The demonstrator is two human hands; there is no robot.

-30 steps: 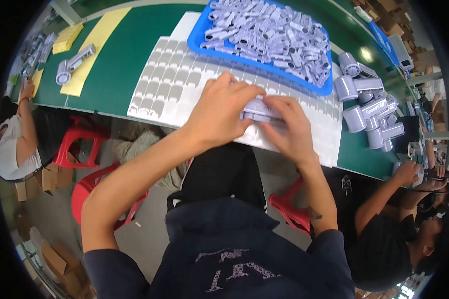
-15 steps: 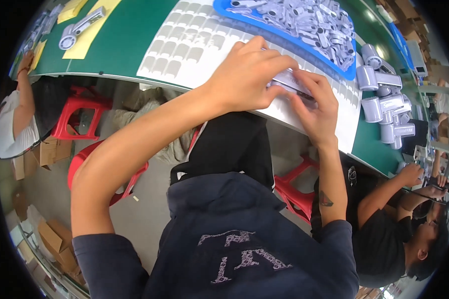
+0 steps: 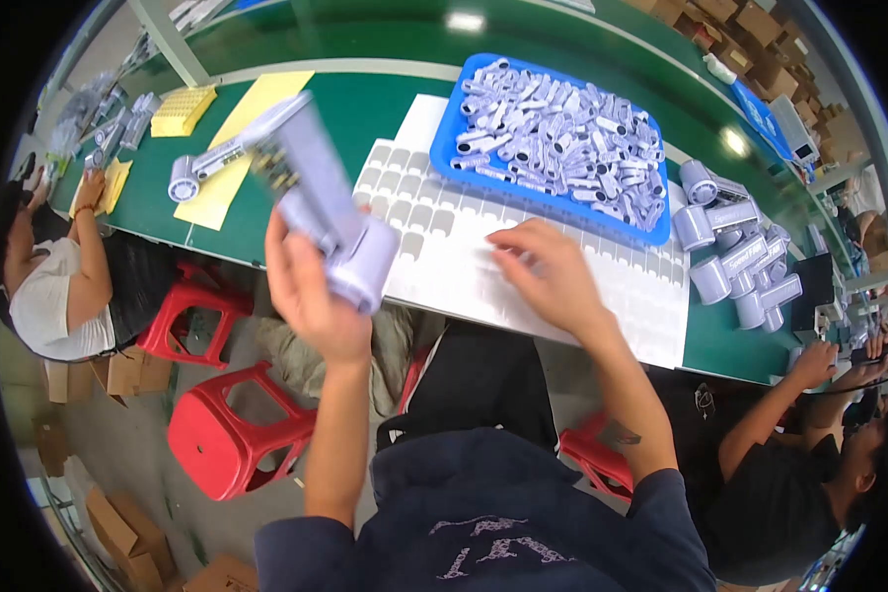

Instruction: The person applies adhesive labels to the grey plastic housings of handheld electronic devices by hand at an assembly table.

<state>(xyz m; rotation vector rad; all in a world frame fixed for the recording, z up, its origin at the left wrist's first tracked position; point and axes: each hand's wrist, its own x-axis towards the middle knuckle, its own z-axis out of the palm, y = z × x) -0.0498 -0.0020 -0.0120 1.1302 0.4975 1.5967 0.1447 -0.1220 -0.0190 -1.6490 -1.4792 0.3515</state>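
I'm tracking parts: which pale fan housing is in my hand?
The housing in your left hand, raised; the right-hand pile and the one on yellow paper rest on the table.

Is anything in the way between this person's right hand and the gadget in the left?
Nothing visible. Between the right hand and the light purple handheld device in the left hand, I see only the white sheet below. The blue tray sits beyond the right hand, outside that path.

A white rectangular sheet (image 3: 454, 266) lies under the blue rectangular plastic tray (image 3: 543, 201), grey tubular plastic housings (image 3: 745, 259) right of it.
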